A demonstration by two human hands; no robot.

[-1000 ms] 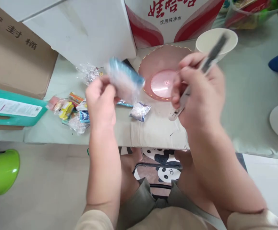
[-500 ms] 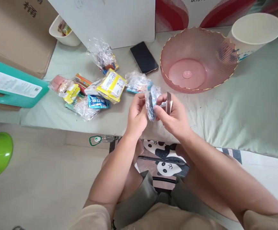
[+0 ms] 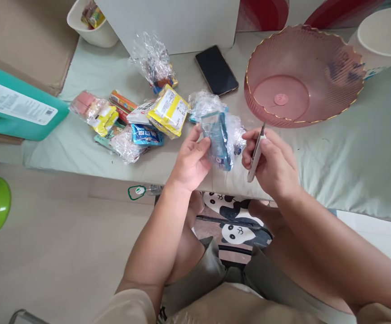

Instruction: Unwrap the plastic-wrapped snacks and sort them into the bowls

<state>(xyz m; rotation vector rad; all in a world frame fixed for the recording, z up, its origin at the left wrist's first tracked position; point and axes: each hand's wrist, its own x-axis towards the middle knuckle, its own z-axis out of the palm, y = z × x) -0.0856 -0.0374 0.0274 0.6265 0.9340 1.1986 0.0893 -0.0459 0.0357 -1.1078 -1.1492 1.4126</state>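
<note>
My left hand [image 3: 191,162] pinches a blue snack packet [image 3: 215,139] by its left edge, between thumb and fingers. Crinkled clear plastic hangs at the packet's right side. In my right hand [image 3: 272,157] is a small utility knife [image 3: 256,155], slim and pale, with its dark narrow tip pointing up and away. The knife stands apart from the packet. Just behind the blue packet lies another clear-wrapped packet [image 3: 205,103]. To the left, a yellow and white snack packet [image 3: 168,110] rests on a pile with a bright blue packet [image 3: 147,135].
A pink ribbed bowl [image 3: 279,114] with a gold rim stands at the right, before a white paper tub [image 3: 384,36]. A phone [image 3: 217,69] lies behind my hands. Farther left are a white container [image 3: 94,36], a teal jug [image 3: 20,101] and a clear bag [image 3: 153,58].
My right hand has moved right, away from the packet, with the knife now showing clearly. The packet in my left hand has turned its broad face toward me.
</note>
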